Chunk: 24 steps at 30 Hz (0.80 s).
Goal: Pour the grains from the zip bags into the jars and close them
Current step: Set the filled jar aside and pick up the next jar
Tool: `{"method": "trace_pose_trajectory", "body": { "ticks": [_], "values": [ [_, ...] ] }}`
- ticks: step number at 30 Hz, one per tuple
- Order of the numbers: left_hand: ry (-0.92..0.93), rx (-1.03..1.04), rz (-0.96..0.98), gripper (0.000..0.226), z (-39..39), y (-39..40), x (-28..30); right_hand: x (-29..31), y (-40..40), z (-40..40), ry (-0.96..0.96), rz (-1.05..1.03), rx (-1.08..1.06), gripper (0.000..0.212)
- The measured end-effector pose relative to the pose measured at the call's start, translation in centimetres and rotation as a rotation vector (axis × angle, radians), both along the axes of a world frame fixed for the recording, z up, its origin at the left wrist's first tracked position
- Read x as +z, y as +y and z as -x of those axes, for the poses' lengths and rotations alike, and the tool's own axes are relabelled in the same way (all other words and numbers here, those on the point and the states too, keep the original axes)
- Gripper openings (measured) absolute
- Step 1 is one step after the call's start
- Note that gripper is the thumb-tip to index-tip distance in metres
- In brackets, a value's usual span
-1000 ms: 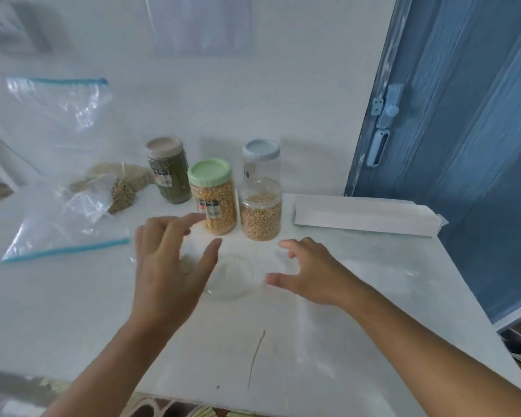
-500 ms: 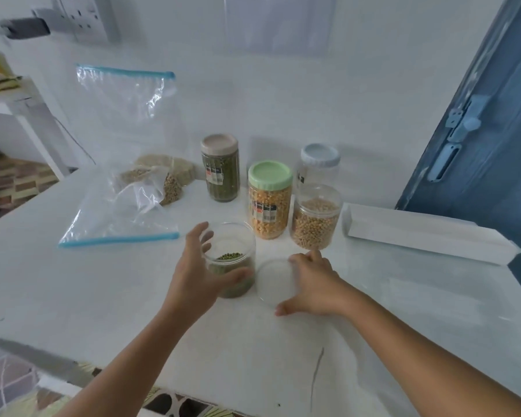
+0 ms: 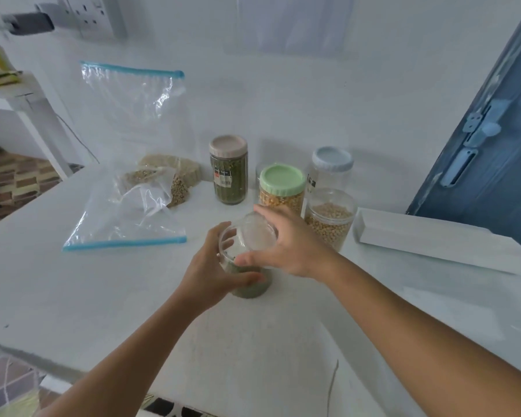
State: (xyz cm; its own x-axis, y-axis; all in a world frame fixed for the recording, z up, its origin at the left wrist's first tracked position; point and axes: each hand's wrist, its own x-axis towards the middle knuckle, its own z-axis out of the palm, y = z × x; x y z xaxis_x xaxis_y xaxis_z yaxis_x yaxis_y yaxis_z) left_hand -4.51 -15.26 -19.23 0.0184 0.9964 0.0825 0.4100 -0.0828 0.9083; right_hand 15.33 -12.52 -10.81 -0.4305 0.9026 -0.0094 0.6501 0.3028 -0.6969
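Observation:
A short clear jar [image 3: 247, 284] with green grains in its bottom stands on the white table [image 3: 103, 296]. My left hand [image 3: 211, 272] grips its side. My right hand [image 3: 289, 239] holds a clear lid [image 3: 250, 236] tilted over the jar's mouth. Behind stand a beige-lidded jar of green grains [image 3: 229, 170], a green-lidded jar of yellow grains [image 3: 282, 188], a blue-lidded clear jar [image 3: 331, 167] and a clear jar of pale beans [image 3: 330, 219]. An empty zip bag [image 3: 124, 221] lies flat at the left, and a second zip bag [image 3: 136, 109] leans on the wall with grain bags [image 3: 175, 176] below it.
A long white box [image 3: 433, 245] lies on the table at the right, next to a blue door [image 3: 494, 139]. A wall socket with a plug [image 3: 73, 16] sits at the top left above a white shelf [image 3: 12, 91]. The table's front edge runs near the frame's bottom left.
My right hand has lifted the clear lid off the table and brought it over the jar's mouth. My left hand has closed round the jar.

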Motion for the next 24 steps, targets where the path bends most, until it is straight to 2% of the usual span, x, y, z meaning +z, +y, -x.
{"method": "trace_pose_trajectory", "body": {
  "ticks": [2, 5, 13, 20, 24],
  "values": [
    [-0.002, 0.021, -0.003, 0.107, -0.1, 0.0, -0.1, 0.3, 0.7, 0.4, -0.083, -0.018, 0.055, 0.116],
    [-0.008, 0.025, 0.002, 0.102, 0.0, 0.3, -0.1, 0.1, 1.3, 1.1, -0.101, -0.007, 0.089, 0.115],
    [0.025, -0.054, -0.031, 0.121, 0.6, 2.0, 0.3, -0.1, 1.8, 2.8, -0.200, -0.082, 0.127, 0.105],
    [0.104, -0.177, -0.094, 0.112, 4.6, 5.4, 0.2, 0.6, 2.7, 6.6, -0.381, -0.083, 0.049, 0.101],
    [0.077, -0.246, -0.089, 0.112, 8.3, 8.2, 0.4, 1.0, 4.1, 10.1, -0.378, -0.059, -0.013, 0.097]
  ]
}}
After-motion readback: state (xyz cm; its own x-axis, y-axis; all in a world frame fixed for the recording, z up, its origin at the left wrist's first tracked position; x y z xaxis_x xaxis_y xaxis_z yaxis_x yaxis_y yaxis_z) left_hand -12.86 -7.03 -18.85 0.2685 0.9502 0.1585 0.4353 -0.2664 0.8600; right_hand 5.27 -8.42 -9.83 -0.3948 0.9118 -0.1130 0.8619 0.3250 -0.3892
